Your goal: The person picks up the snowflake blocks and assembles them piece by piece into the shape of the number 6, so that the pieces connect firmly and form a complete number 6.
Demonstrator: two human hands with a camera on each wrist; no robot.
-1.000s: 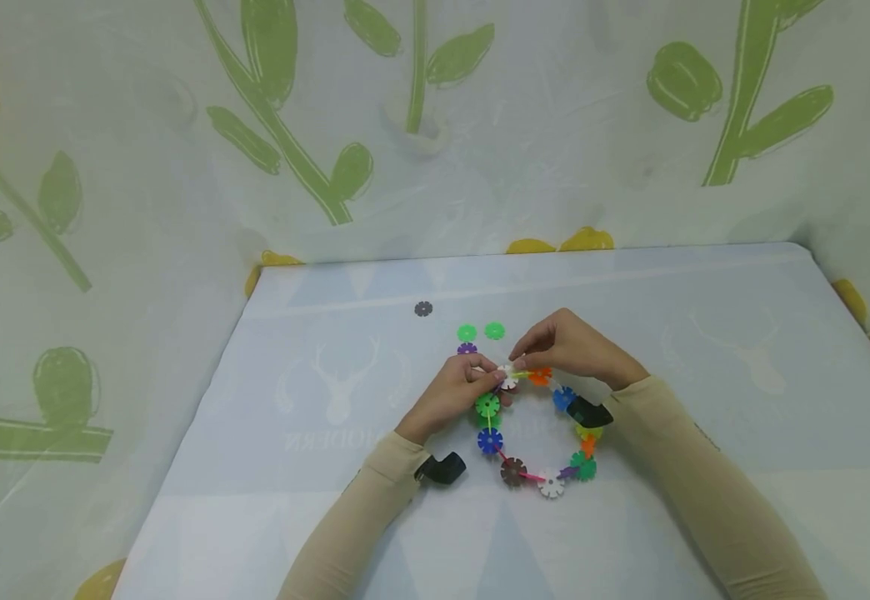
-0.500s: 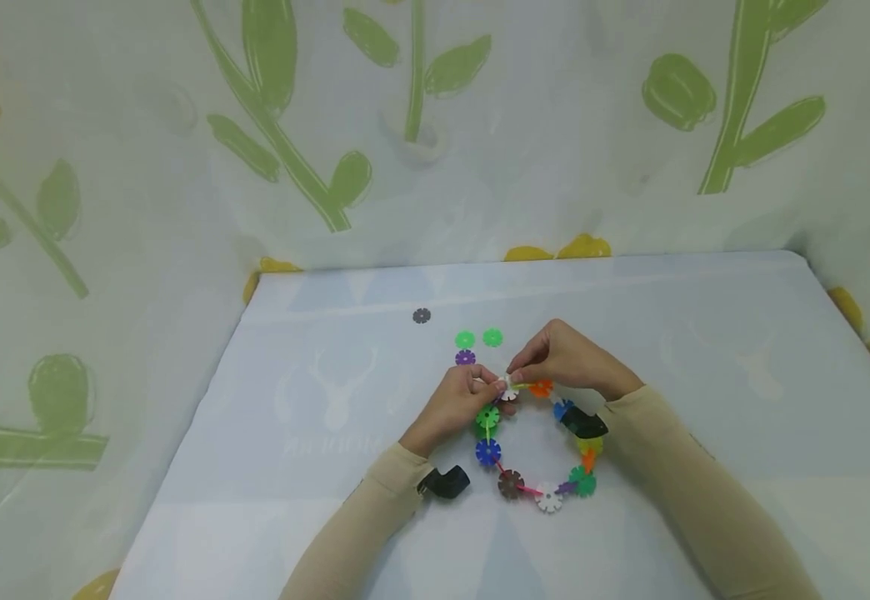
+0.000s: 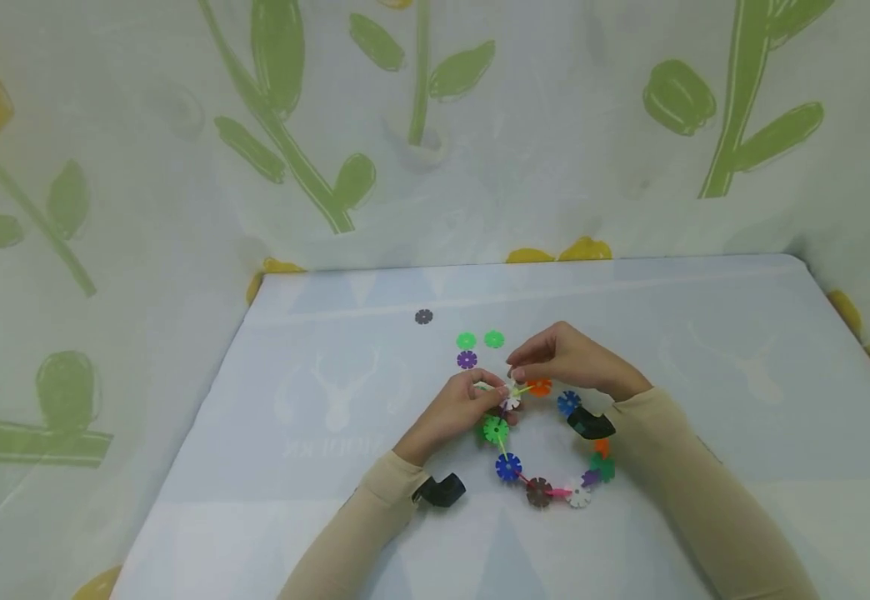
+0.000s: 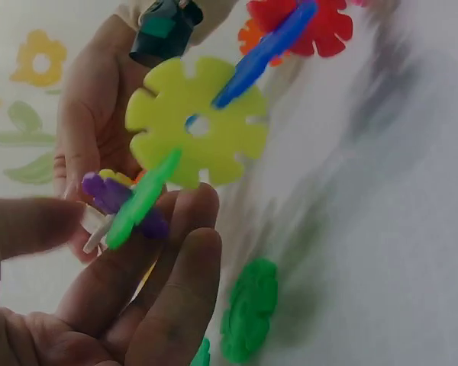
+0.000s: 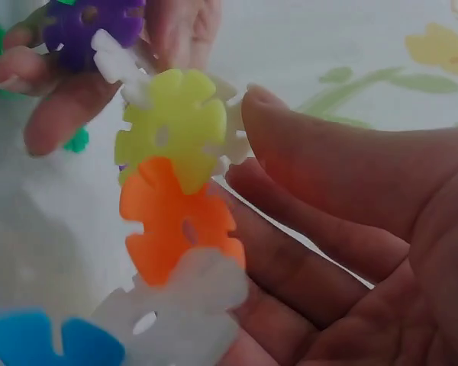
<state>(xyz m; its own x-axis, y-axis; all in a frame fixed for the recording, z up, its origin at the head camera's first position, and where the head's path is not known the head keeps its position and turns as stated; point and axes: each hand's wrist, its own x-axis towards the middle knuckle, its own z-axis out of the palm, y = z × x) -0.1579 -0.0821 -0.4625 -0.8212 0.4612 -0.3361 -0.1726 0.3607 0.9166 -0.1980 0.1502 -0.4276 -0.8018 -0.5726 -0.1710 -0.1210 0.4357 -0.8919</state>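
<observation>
A ring of interlocked snowflake discs in many colours hangs between both hands in the head view. At its upper left, my left hand pinches a white snowflake disc between thumb and fingers. Purple and green discs sit by those fingers in the left wrist view. From the right, my right hand pinches a small white snowflake disc by its thumb tip, behind a yellow disc. An orange disc follows along the chain.
Loose on the white table beyond the left hand lie two light green discs, a purple disc and a dark grey disc. A patterned cloth wall rises behind the table's far edge.
The near part of the ring has swung to the right. Both hands stay close together at its top with small finger shifts, and the head view has tilted slightly.
</observation>
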